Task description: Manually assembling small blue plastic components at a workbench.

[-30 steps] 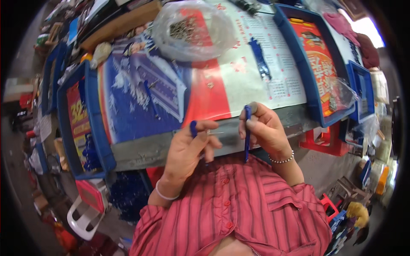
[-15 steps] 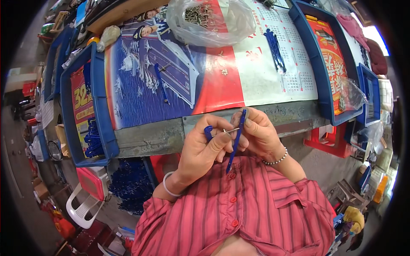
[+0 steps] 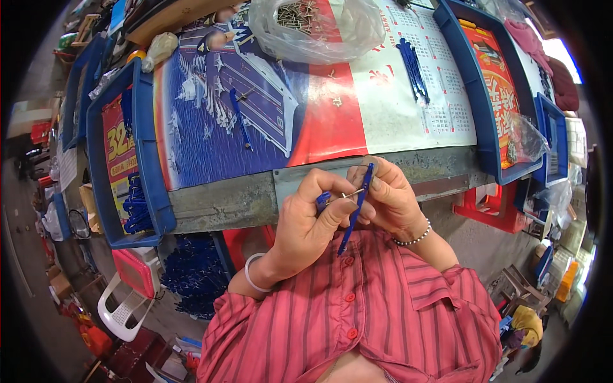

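Observation:
In front of my chest, over the table's near edge, my right hand (image 3: 397, 203) pinches a slim blue strip (image 3: 351, 228) by its upper end. The strip slants downward, with small holes or studs near the top. My left hand (image 3: 305, 223) is closed on a small metal pin (image 3: 353, 193), whose far end meets the strip; whether it passes through I cannot tell. A rounded blue piece (image 3: 323, 200) also pokes out of the left fingers, its other end hidden. Another blue strip with a metal cross piece (image 3: 240, 121) lies on the poster.
A clear plastic bag (image 3: 351, 38) of metal cross pieces (image 3: 297, 17) sits at the table's far side. Several blue strips (image 3: 414, 70) lie on the calendar sheet. Blue trays (image 3: 163, 191) (image 3: 488, 143) flank the work area. Below left are a heap of blue parts (image 3: 195, 274) and a white-and-red chair (image 3: 135, 274).
Both hands keep their grip. The left hand has shifted slightly right, and the pin sits a little higher against the strip. The view has tilted slightly.

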`<state>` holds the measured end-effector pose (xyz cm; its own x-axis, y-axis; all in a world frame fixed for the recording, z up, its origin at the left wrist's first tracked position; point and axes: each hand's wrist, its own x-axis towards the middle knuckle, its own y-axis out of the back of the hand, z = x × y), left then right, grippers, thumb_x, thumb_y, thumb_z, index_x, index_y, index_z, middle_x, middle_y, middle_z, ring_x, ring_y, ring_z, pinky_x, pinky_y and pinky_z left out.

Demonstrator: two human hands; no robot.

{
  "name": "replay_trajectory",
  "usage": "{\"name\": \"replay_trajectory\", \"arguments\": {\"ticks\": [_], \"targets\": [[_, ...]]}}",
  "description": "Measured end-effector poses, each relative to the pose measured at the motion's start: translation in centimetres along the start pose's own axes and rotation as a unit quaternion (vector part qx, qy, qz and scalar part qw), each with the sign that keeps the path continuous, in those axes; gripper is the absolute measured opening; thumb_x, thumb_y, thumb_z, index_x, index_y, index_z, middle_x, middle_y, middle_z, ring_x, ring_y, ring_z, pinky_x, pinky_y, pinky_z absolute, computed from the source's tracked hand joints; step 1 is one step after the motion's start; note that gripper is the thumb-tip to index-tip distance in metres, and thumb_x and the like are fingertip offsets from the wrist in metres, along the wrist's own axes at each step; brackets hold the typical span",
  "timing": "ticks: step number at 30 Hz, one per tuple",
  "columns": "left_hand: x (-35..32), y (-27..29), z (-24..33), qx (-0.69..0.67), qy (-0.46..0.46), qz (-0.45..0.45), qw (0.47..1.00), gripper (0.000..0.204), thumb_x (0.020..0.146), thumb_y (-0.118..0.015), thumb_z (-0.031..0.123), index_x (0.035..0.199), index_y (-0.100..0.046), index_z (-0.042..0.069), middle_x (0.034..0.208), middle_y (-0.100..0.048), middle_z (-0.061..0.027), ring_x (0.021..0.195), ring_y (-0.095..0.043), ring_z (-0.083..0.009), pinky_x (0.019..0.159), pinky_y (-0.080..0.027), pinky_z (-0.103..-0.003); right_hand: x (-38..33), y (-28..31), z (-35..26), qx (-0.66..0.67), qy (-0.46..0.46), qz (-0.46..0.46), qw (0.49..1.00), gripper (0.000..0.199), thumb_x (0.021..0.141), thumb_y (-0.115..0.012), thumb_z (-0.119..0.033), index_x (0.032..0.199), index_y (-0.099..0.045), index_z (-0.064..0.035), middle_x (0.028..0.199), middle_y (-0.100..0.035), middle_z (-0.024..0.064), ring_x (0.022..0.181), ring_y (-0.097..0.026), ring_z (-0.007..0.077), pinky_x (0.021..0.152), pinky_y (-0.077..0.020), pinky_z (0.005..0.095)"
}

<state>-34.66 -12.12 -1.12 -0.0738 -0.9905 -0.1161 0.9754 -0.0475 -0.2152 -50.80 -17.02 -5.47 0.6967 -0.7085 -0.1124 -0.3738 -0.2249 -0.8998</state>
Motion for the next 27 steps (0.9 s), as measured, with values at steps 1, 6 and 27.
{"name": "replay_trajectory", "arguments": {"ticks": [1, 6, 27], "targets": [[0.0, 0.1, 0.0, 0.014, 0.002, -0.004, 1.000, 0.019, 0.094, -0.055, 0.015, 0.103, -0.048, 0.001, 0.074, -0.058, -0.0026, 0.056, -0.048, -0.0029, 0.048, -0.035, -0.015, 0.0, 0.0, 0.0, -0.003, 0.005, 0.000, 1.000, 0.019, 0.093, -0.055, -0.019, 0.101, -0.055, -0.0008, 0.083, -0.061, 0.0102, 0.060, -0.053, 0.0118, 0.054, -0.0426, 0.0243], [-0.1, 0.1, 0.0, 0.049, 0.000, 0.009, 0.999, 0.021, 0.092, -0.059, 0.020, 0.099, -0.051, 0.002, 0.067, -0.059, -0.0014, 0.058, -0.054, -0.0052, 0.053, -0.043, -0.020, 0.0, -0.6, 0.2, -0.031, 0.022, 0.013, 0.999, 0.019, 0.093, -0.056, -0.018, 0.097, -0.054, -0.0002, 0.083, -0.056, 0.0096, 0.058, -0.051, 0.0105, 0.051, -0.0422, 0.0235], [1.5, 1.7, -2.4, 0.255, -0.172, 0.034, 0.951, 0.020, 0.091, -0.059, 0.020, 0.091, -0.052, 0.002, 0.065, -0.058, -0.0063, 0.051, -0.055, -0.0113, 0.048, -0.044, -0.025, 2.1, -4.3, -2.3, -0.243, -0.037, 0.172, 0.954, 0.009, 0.089, -0.058, -0.008, 0.093, -0.057, -0.0007, 0.065, -0.055, -0.0002, 0.044, -0.043, 0.0024, 0.038, -0.0322, 0.0172]]}}
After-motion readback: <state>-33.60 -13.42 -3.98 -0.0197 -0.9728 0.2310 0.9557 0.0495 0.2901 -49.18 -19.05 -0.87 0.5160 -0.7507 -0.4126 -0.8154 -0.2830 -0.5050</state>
